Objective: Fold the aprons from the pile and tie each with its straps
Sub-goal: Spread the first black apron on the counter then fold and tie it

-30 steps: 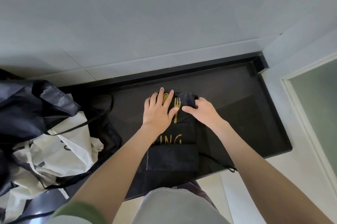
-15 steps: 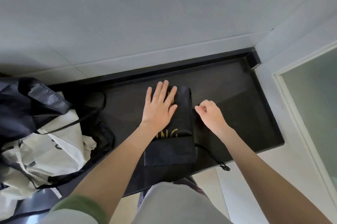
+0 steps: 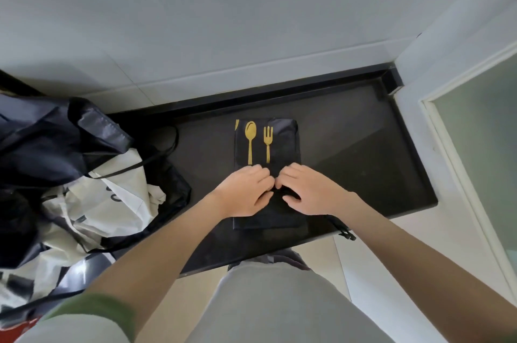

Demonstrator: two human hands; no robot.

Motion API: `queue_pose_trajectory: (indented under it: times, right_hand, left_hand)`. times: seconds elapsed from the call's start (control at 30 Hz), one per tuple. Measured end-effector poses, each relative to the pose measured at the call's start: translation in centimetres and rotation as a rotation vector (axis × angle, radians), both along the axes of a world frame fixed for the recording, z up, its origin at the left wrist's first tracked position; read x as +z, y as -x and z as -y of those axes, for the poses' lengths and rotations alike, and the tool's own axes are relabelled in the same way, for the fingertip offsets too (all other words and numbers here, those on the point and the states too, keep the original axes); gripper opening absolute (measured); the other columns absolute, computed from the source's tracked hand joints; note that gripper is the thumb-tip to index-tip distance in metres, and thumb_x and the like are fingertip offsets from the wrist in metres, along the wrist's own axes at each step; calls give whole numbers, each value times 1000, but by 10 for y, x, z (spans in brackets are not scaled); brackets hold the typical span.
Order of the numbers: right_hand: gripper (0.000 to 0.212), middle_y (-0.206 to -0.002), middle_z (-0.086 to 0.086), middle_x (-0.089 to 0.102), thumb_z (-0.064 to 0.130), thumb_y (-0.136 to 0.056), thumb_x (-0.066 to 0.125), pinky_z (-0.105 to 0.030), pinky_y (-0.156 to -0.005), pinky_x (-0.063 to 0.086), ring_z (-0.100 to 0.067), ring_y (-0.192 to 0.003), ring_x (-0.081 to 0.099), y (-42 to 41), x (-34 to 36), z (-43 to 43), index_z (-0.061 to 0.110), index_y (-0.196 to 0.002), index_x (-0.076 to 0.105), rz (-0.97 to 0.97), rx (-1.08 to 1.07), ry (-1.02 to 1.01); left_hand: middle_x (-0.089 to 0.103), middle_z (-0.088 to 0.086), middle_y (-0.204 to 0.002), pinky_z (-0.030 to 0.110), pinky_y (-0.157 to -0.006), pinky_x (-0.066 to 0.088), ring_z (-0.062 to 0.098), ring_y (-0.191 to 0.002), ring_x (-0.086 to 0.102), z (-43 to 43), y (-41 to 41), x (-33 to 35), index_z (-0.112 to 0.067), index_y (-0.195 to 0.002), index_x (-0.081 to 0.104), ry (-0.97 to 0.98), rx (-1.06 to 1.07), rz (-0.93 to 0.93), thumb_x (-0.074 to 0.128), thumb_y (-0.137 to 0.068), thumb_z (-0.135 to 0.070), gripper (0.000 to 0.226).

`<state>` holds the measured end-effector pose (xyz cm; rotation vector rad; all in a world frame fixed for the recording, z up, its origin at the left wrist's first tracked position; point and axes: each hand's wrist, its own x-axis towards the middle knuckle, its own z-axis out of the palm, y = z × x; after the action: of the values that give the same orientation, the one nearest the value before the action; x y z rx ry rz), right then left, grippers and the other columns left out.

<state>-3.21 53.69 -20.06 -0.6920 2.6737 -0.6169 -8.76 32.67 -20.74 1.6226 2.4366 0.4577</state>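
Note:
A black apron (image 3: 282, 144), folded into a narrow rectangle with a gold spoon and fork print, lies on the black counter (image 3: 363, 152). My left hand (image 3: 243, 193) and my right hand (image 3: 307, 191) sit side by side on its middle. Their curled fingertips meet, and the thumbs pinch the black fabric between them. The hands hide the apron's middle part. One black strap with a buckle (image 3: 346, 234) trails off the counter's front edge at the right.
A pile of black and white aprons (image 3: 84, 189) with loose black straps fills the counter's left side. A grey tiled wall rises behind, and a white wall with a frosted glass panel (image 3: 481, 163) closes the right.
Both hands have slid from the apron's far end toward me to its middle. The spoon and fork print is now uncovered, and the fingers have curled onto the fabric.

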Motion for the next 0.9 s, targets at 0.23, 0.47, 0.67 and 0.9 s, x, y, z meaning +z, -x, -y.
queue_pose_trajectory:
  times: [0.23, 0.47, 0.67, 0.9]
  right_hand:
    - [72, -151, 4, 32, 45, -84, 65, -33, -117, 17, -16, -137, 26, -28, -6, 5, 28, -146, 33, 149, 54, -162]
    - [67, -159, 7, 18, 28, -90, 58, -22, -113, 4, -13, -147, 8, -43, -6, 3, 28, -150, 28, 169, -22, -169]
    - [40, -136, 6, 51, 26, -95, 56, -14, -97, 37, -10, -120, 50, -40, 7, 1, 28, -134, 45, 365, -421, 94]
    - [32, -117, 6, 62, 23, -93, 61, -27, -95, 43, -13, -110, 57, -29, 1, -5, 22, -125, 54, 514, -820, 406]
  left_hand:
    - [44, 1, -141, 32, -106, 37, 20, -125, 43, 26, -14, 6, -19, -143, 39, 355, -32, 96, 42, -91, -63, 68]
    - [-5, 2, -162, 34, -118, -7, 22, -148, -12, 46, -19, -2, -24, -155, -2, 508, -97, 6, 46, -90, -62, 89]
    - [20, -3, -159, 29, -116, 24, 16, -147, 18, 42, -26, 8, -21, -147, 35, 265, 210, 327, 45, -99, -36, 51]
    - [60, -6, -112, 22, -89, 41, 12, -107, 55, 29, -23, 10, -20, -115, 57, -85, 730, 601, 51, -98, -35, 23]
